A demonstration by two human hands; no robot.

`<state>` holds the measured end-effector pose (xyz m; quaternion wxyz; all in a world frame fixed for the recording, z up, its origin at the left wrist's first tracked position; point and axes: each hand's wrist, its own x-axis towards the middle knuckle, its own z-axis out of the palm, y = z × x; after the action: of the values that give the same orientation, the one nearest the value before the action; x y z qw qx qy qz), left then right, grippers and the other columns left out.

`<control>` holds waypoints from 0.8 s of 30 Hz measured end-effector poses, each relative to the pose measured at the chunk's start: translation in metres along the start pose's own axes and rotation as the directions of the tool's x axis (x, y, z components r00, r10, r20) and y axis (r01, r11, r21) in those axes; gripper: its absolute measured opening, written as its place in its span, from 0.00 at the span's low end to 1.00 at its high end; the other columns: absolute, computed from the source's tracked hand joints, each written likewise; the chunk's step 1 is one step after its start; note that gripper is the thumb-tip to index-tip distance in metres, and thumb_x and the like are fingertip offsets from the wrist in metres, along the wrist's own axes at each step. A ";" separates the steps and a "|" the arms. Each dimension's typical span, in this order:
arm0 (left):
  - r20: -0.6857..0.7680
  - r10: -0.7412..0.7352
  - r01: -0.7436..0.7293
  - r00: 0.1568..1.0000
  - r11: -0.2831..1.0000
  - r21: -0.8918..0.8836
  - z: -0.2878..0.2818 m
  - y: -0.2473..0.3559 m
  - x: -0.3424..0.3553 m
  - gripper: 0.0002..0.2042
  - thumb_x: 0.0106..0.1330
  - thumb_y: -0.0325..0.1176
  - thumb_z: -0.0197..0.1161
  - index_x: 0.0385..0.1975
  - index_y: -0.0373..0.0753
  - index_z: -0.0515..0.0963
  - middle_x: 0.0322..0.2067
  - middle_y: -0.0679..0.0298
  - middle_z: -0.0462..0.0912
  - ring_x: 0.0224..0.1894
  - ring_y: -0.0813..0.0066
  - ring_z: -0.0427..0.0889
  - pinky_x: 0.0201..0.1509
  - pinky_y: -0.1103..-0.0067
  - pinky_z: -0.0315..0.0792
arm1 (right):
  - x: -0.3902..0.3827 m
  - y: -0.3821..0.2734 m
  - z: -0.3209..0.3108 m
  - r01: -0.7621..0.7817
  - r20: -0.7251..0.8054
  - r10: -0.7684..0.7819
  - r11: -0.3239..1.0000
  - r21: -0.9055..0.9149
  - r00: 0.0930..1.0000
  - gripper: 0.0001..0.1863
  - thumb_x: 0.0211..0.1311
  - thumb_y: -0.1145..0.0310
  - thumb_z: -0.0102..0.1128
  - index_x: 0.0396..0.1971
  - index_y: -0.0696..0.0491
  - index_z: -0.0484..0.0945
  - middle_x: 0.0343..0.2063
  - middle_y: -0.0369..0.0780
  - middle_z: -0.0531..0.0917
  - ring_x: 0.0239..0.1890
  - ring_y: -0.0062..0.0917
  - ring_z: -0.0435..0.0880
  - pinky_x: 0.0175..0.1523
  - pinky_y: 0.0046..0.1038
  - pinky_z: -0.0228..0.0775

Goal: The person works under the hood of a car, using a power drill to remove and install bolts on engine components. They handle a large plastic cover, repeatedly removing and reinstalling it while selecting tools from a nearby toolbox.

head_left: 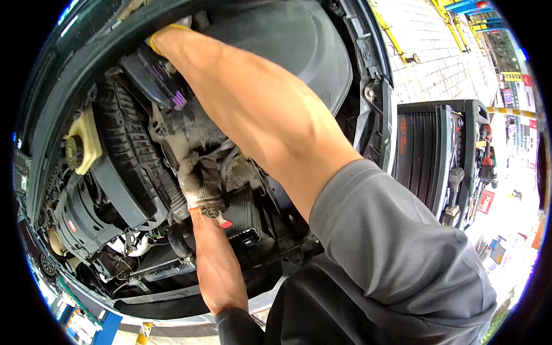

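Note:
My left hand (197,179), in a dirty grey knit glove with an orange cuff, is down in the car's engine bay. Its fingers look curled beside a dark bracket or hose (227,164); what they hold, if anything, is hidden. A small red tab (226,224) shows at that wrist. My right arm stretches across the bay to the far edge. There my right hand (183,24), in a glove with a yellow cuff, is mostly hidden, fingers included. Near that wrist is a black housing (146,75) with a purple clip (179,101).
Left of my hands lie a ribbed black air duct (129,138), a pale fluid reservoir (86,141) and an engine cover (86,215). A wheel-arch liner or cover (276,40) fills the far right. Outside the car stands a dark tool cart (422,141) with a power drill (454,192).

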<state>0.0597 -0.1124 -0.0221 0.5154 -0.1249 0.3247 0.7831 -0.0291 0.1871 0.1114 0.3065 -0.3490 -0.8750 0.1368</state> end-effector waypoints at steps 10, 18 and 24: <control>0.137 0.013 -0.018 0.990 0.999 0.031 0.013 -0.006 -0.006 0.18 0.67 0.28 0.60 0.56 0.29 0.76 0.54 0.50 0.82 0.55 0.50 0.82 0.66 0.54 0.75 | -0.004 -0.015 -0.019 0.021 0.046 -0.021 1.000 -0.003 0.999 0.34 0.77 0.49 0.34 0.74 0.56 0.62 0.75 0.53 0.61 0.79 0.49 0.54 0.82 0.50 0.36; 0.106 -0.023 0.019 0.994 0.999 0.040 0.020 -0.003 -0.011 0.15 0.68 0.26 0.59 0.52 0.30 0.77 0.51 0.52 0.83 0.54 0.50 0.82 0.65 0.55 0.76 | -0.016 -0.022 -0.024 0.012 0.024 -0.012 1.000 -0.011 1.000 0.34 0.78 0.48 0.32 0.74 0.54 0.63 0.74 0.51 0.64 0.78 0.50 0.55 0.82 0.51 0.37; 0.047 0.049 -0.050 0.998 0.998 0.024 0.028 -0.004 -0.003 0.10 0.68 0.24 0.61 0.47 0.32 0.79 0.45 0.55 0.84 0.49 0.54 0.84 0.62 0.51 0.78 | -0.014 -0.005 -0.021 0.023 0.003 -0.022 0.997 -0.077 1.000 0.33 0.79 0.50 0.33 0.74 0.52 0.63 0.74 0.50 0.64 0.78 0.48 0.55 0.82 0.50 0.39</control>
<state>0.0685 -0.0960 -0.0004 0.5047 -0.0921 0.3257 0.7942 -0.0108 0.1743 0.1240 0.2933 -0.3505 -0.8838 0.1000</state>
